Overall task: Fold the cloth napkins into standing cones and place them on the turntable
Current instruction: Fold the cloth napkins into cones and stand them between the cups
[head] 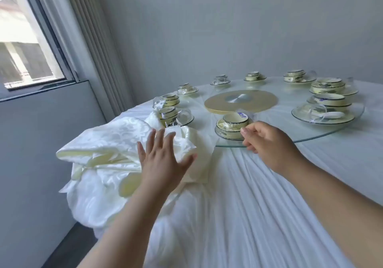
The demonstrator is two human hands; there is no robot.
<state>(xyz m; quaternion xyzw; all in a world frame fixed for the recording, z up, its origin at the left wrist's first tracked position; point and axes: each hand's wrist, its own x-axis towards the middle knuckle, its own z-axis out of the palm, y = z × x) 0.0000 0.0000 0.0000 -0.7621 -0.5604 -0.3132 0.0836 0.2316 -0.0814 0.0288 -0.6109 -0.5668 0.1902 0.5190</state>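
Observation:
A heap of cream, patterned cloth napkins point(107, 151) lies on the left side of the round table, partly hanging over its edge. My left hand point(163, 160) rests flat on the heap with fingers spread. The glass turntable point(310, 135) sits on a gold base point(240, 101) at the table's middle. My right hand point(267, 143) is at the turntable's near rim, fingers loosely curled and touching the glass edge. No folded cone is in sight.
Several wrapped place settings of plates, bowls and glass cups ring the turntable, one point(233, 126) right in front of my right hand and another point(172, 114) behind the napkins. A pleated white tablecloth point(259, 205) covers the table. A window and wall stand to the left.

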